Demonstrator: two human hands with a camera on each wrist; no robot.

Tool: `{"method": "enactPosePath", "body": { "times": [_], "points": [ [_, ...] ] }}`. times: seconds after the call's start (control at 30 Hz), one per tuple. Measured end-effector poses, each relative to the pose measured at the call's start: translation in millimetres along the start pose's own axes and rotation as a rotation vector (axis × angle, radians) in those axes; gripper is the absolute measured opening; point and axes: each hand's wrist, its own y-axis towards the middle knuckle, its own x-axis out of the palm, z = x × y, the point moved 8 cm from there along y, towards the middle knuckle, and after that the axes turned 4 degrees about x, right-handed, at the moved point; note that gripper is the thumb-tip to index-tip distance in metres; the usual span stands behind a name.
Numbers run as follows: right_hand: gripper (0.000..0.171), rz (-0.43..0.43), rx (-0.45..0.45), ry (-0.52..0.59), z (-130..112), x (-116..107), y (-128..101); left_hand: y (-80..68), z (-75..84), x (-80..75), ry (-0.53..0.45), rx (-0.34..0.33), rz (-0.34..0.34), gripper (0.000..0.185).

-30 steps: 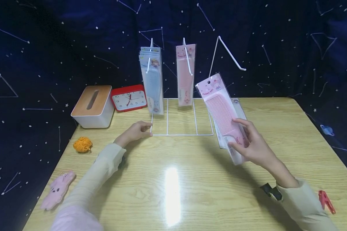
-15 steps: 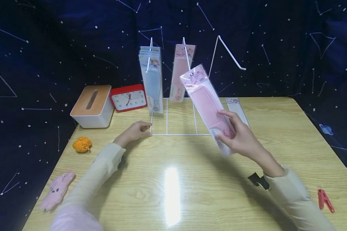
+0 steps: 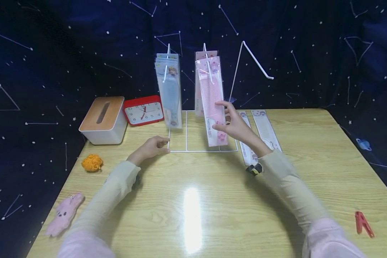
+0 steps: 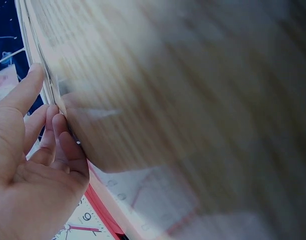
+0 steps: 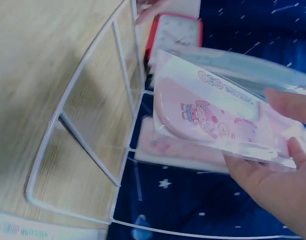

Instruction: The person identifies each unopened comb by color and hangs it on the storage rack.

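My right hand (image 3: pixel 234 123) pinches a packaged pink comb (image 3: pixel 213 100) by its lower part. The top of its package overlaps the middle hook (image 3: pixel 210 72) of a white wire rack (image 3: pixel 202 151), whose tip shows in front of the card. Behind it on that hook hangs another pink comb pack (image 3: pixel 199 96). Several blue comb packs (image 3: pixel 171 95) hang on the left hook. My left hand (image 3: pixel 151 147) pinches the rack's base wire at its front left corner. In the right wrist view, the pink comb pack (image 5: pixel 208 110) lies between thumb and fingers.
The right hook (image 3: pixel 258 61) holds nothing. Two more comb packs (image 3: pixel 265 130) lie on the table right of the rack. A tissue box (image 3: pixel 103 120), red clock (image 3: pixel 144 110), orange yarn (image 3: pixel 92 163) and pink plush (image 3: pixel 64 215) stand left; a red clip (image 3: pixel 363 224) lies at right.
My right hand has carried the pink comb pack left and up to the middle hook, and the pack has turned nearly upright. The left hand has stayed at the rack's corner.
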Motion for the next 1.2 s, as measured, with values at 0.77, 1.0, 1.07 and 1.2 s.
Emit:
{"method": "enactPosePath", "body": {
  "times": [0.77,1.0,1.07,1.2],
  "points": [
    [0.077,-0.085,0.081,-0.091,50.6,9.9,30.5,-0.1,3.4,6.1,-0.009,-0.007,-0.02,0.055],
    [0.065,-0.017,0.098,-0.231,68.6,-18.8,0.9,-0.1,3.1,1.0,0.007,0.008,-0.007,0.054],
    [0.064,0.009,0.106,-0.303,76.6,-31.4,-8.6,-0.1,2.1,-0.1,-0.003,0.01,-0.003,0.054],
    [0.064,0.04,0.158,-0.445,101.3,-62.6,-25.2,-0.6,1.5,-0.1,-0.013,0.017,-0.005,0.054]
  ]
}}
